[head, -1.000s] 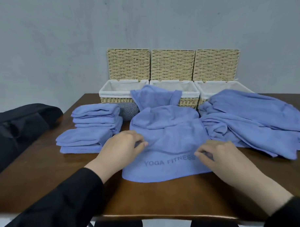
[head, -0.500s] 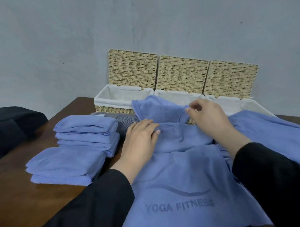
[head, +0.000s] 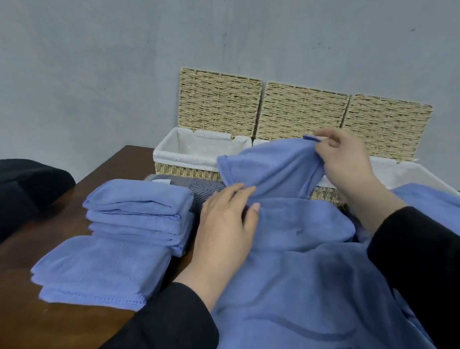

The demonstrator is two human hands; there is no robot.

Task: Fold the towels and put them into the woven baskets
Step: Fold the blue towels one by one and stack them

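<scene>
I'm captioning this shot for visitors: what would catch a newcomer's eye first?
Probably the blue towel spread across the middle, its far corner pinched and lifted by the right hand while the left hand rests on it. Next, the folded blue towels stacked at left, and three woven baskets with raised lids against the wall.

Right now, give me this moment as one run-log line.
phase: unfolded blue microfibre towel being spread | right hand: pinches its far corner | left hand: flat on it | woven baskets: no towels visible
</scene>
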